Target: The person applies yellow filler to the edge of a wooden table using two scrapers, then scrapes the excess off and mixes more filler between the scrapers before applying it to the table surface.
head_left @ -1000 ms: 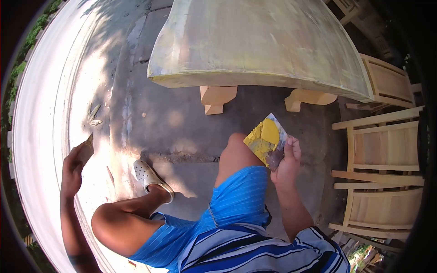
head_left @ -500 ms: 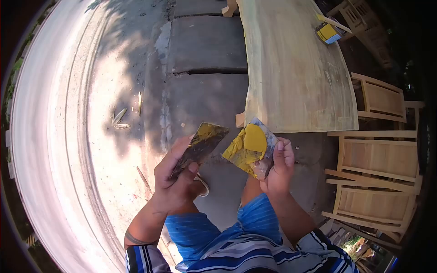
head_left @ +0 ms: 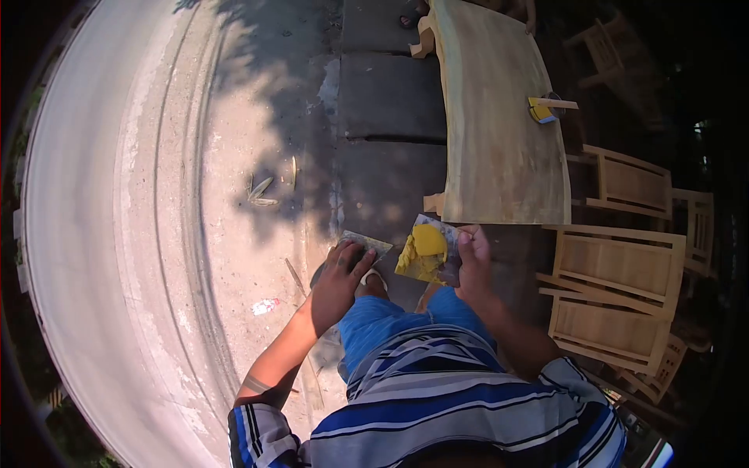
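Note:
My left hand (head_left: 340, 274) grips a thin flat scraper plate (head_left: 367, 243), its back turned up and its fingers over the plate. In my right hand (head_left: 473, 261) is a second flat plate (head_left: 451, 269), held by its right edge between thumb and fingers. A thick lump of yellow paste (head_left: 427, 242) lies on that plate, with rougher paste along its left side. The two plates are close together but apart, in front of my body, near the close end of a long wooden tabletop (head_left: 503, 140).
A yellow-labelled can (head_left: 541, 111) with a wooden stick across it stands at the tabletop's right side. Wooden panel frames (head_left: 612, 265) are at the right. A person's foot (head_left: 407, 21) shows at the top. Leaves (head_left: 261, 189) lie on the ground at left.
My left hand has turned over, so its back faces up and its plate lies flatter. The view has shifted, and the tabletop and can now appear smaller.

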A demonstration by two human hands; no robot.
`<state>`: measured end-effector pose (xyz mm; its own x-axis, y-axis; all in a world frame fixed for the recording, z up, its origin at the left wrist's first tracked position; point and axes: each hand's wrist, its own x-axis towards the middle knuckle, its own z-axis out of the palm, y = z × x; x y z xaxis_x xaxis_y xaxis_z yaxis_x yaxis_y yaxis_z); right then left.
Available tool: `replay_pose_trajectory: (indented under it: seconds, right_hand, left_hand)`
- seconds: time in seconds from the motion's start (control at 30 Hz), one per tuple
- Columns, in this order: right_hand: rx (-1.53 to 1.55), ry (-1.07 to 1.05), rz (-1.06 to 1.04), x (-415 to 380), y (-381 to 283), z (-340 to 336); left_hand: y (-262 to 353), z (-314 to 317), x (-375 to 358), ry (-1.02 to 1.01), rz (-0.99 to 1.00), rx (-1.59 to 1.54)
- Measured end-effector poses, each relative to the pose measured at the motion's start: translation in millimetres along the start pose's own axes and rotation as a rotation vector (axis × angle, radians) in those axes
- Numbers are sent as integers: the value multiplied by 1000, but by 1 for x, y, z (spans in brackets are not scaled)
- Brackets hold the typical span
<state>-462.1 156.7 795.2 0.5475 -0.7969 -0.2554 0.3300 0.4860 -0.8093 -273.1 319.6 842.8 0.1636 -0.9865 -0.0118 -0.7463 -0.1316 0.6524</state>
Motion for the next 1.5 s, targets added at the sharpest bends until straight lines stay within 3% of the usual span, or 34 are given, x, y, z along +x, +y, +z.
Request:
replay_pose_trajectory:
  seconds: [0.1,0.2,0.27,0.33,0.4,0.47,0.5,0.57,0.67,0.83,0.93,0.97,1.0,1.07,1.2,1.3,1.37,1.4,1.43,1.47,1.5]
  right_hand:
    - [5,19,-25,5,-21,38]
    - [73,18,-39,24,-36,60]
    - [165,-2,-24,47,-57,69]
    - [75,12,-98,79,-66,72]
    - [116,15,-133,114,-85,69]
    - [55,-46,-75,145,-101,60]
    - [71,-111,-29,164,-111,60]
    - [122,-233,55,210,-129,65]
    - [94,-345,143,259,-163,82]
    - [11,-466,178,327,-209,108]
    - [34,-466,156,369,-224,113]
    - [94,-448,156,388,-231,111]
    - [156,-418,143,405,-238,106]
    - [75,-356,136,433,-255,106]
    - [-112,-173,85,478,-254,118]
    - [-212,-65,-32,508,-257,114]
    - [-253,58,-81,522,-261,99]
    - [-151,129,-67,525,-259,87]
    - [-43,198,-49,522,-258,69]
    - [64,263,-23,514,-252,54]
    - [51,332,-125,511,-238,39]
  left_hand:
    - [11,-58,1,74,-92,-117]
    - [49,-90,27,245,166,-220]
    - [48,-73,60,270,300,-133]
    - [8,-86,87,24,-63,49]
    - [-24,-114,123,178,89,-119]
    - [-17,-155,164,182,-378,-650]
    - [-19,-173,185,178,-401,-917]
    - [-26,-204,234,175,-348,-1293]
    - [-27,-230,312,-66,-201,-1442]
    - [-33,-241,430,-300,-47,-1333]
    - [-49,-245,481,-486,-8,-1104]
    - [-51,-254,500,-578,-79,-865]
    - [-58,-250,517,-557,40,-475]
    - [-96,-257,545,-623,-190,-629]
    - [-113,-292,621,-380,-42,-1011]
    - [-102,-275,680,-602,-64,-900]
    - [-110,-267,718,-677,-183,-630]
    - [-120,-259,736,-710,-230,-484]
    - [-127,-246,753,-752,-61,-391]
    - [-129,-237,767,-826,-109,-380]
    - [-127,-226,779,-891,-157,-375]
